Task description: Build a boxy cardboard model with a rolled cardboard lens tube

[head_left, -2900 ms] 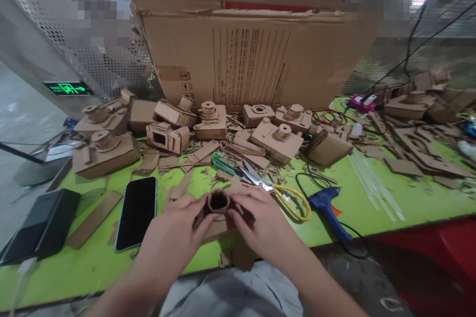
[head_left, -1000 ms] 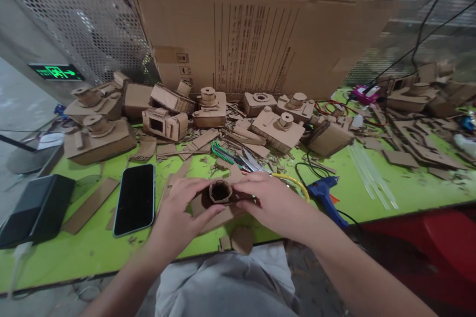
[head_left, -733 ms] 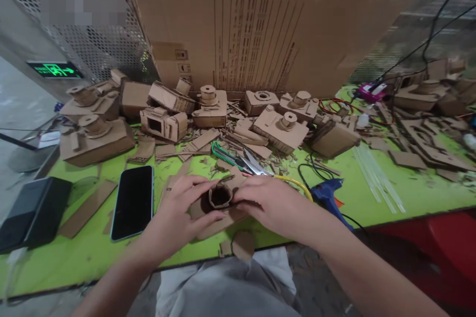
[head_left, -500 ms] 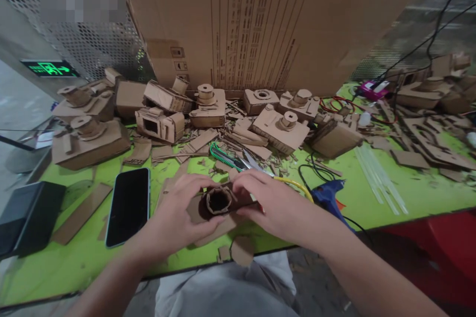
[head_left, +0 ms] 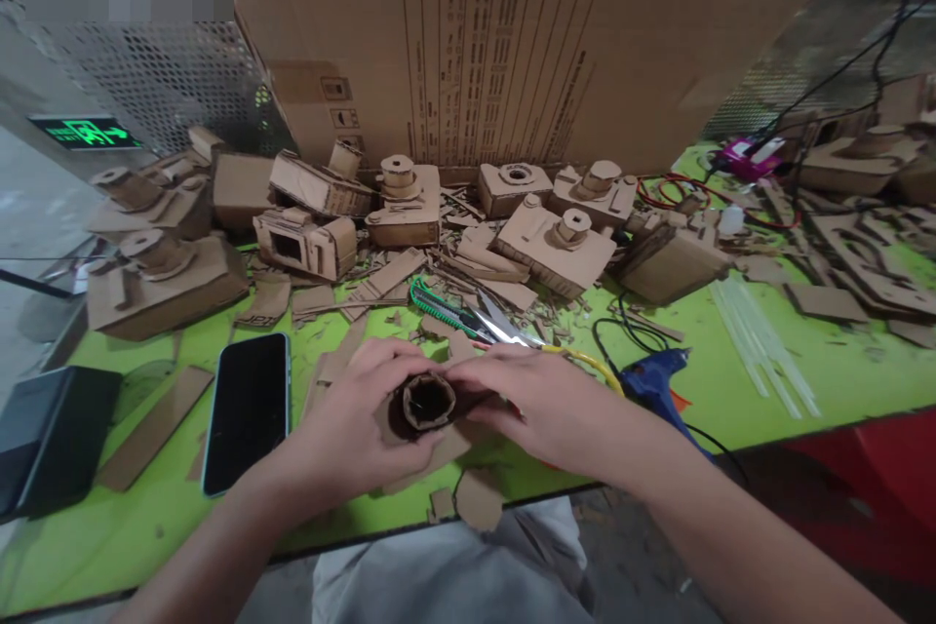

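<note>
Head view: a short cardboard tube [head_left: 428, 400] sits low at the centre, near the front edge of the green surface [head_left: 351, 531], its round mouth facing up. Its interior is dark, and its outer wall and foot are largely hidden by the hands, so whether it is joined to the flat cardboard beneath cannot be told. The scissors [head_left: 504, 322], at 1 o'clock from the tube, have their yellow handle partly covered by the right hand. The large cardboard box [head_left: 526, 39] at 12 o'clock is cut off at the top, its printing too small to read; a pixelated block hides the upper left corner.

The left hand [head_left: 366, 419] is curved and partly closed, gripping the tube between its fingers above and its thumb below. The right hand [head_left: 545, 405] is bent inward from 3 o'clock, fingertips against the tube's rim; whether it also pinches the shadowed cardboard there is unclear.

A smartphone [head_left: 247, 412] lies at 9 o'clock, a green utility knife [head_left: 443, 307] at 12, a blue glue gun [head_left: 658, 385] at 3, and a cardboard disc [head_left: 479, 499] at 5. Cardboard camera models [head_left: 560, 249] spread from 10 to 2 o'clock amid scraps.
</note>
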`<state>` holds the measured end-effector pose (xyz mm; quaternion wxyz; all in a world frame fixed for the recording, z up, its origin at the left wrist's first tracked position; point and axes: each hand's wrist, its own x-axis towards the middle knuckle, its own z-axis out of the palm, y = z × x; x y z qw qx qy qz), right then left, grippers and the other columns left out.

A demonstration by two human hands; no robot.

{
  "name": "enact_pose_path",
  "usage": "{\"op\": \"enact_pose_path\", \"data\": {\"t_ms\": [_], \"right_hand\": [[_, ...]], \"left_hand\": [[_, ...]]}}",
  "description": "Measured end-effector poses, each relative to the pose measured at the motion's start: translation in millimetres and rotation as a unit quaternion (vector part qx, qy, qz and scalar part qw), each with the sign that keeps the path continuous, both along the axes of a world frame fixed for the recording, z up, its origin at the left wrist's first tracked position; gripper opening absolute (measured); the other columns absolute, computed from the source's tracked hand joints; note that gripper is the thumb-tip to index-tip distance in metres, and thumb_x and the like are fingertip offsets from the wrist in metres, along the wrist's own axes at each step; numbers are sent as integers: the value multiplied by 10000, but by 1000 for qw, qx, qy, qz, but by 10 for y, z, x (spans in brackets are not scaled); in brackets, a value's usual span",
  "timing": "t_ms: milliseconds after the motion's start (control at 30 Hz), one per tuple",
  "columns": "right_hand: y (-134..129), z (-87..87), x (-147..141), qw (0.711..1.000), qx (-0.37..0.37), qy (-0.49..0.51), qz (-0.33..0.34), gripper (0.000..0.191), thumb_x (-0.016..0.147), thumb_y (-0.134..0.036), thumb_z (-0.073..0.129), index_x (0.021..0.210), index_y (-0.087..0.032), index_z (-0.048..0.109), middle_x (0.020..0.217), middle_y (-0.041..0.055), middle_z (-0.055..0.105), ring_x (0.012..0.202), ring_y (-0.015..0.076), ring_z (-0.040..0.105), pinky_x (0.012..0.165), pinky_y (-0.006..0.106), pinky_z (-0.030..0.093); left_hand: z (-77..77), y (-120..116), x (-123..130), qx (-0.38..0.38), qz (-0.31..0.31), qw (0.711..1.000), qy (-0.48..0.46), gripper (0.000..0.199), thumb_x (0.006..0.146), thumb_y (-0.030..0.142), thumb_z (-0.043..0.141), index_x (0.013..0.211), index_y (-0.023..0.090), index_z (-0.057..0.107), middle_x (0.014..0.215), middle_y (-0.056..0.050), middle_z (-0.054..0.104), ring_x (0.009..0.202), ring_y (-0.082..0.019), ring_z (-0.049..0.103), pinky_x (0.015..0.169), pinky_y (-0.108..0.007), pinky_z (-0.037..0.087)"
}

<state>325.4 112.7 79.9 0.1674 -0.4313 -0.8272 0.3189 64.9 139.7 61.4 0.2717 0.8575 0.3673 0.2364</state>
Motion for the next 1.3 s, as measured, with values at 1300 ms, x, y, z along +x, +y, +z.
{"op": "enact_pose_path", "data": {"t_ms": [1300], "right_hand": [[-462, -421, -256, 947, 141, 169, -232, 164, 1046, -164, 683, 1078, -258, 814, 1244, 105, 789, 1218, 256, 773, 1086, 436, 655]], "left_hand": [[-141, 175, 76, -121, -83, 989, -16, 355, 815, 186, 786, 1141, 286, 689, 1308, -74, 686, 1314, -294, 654, 1129, -429, 567]]}}
